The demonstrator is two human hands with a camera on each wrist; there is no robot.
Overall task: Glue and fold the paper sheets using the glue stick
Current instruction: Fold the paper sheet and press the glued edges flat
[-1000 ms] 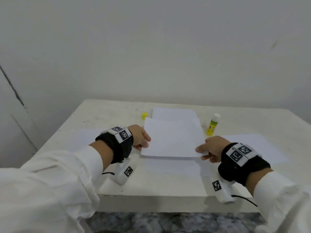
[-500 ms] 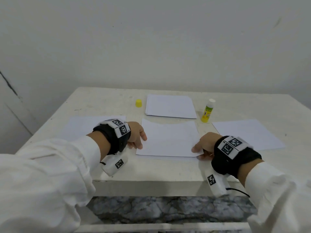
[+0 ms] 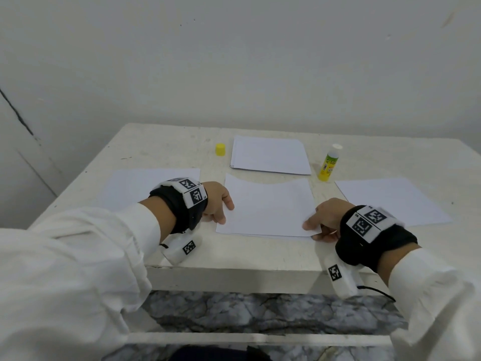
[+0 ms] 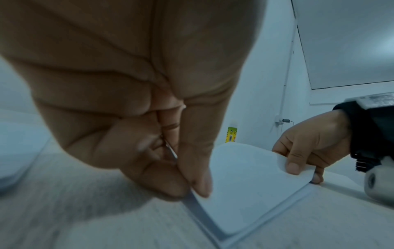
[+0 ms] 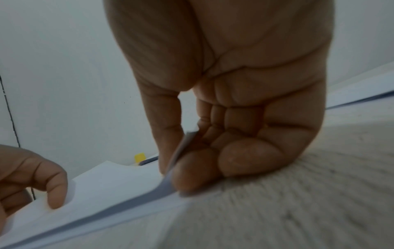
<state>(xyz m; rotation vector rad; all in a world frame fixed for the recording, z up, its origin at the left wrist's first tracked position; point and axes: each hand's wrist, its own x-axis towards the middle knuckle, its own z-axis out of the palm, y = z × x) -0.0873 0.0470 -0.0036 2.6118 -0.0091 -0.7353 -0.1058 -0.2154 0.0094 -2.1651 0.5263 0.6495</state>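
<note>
The person held a folded paper sheet (image 3: 265, 208) on the white bench (image 3: 161, 149) with both hands. The left hand (image 3: 217, 201) was at the sheet's left edge, and its fingers (image 4: 200, 178) pinched the near left corner, thumb above and other fingers below. The right hand (image 3: 326, 220) was at the near right corner, where its fingers (image 5: 192, 171) pinched the paper in the same way. Between the two hands the upper layer of the sheet curved a little upward, while its near edge lay almost on the edge of the layer below.

Beyond the fingers of the right hand stood the glue stick (image 3: 330, 162), upright and without its cap. The yellow cap (image 3: 220, 149) stood apart, beyond the fingers of the left hand. Between them lay a stack of paper (image 3: 270, 158). One flat sheet (image 3: 145, 186) lay outside the left hand and another sheet (image 3: 390, 201) outside the right hand.
</note>
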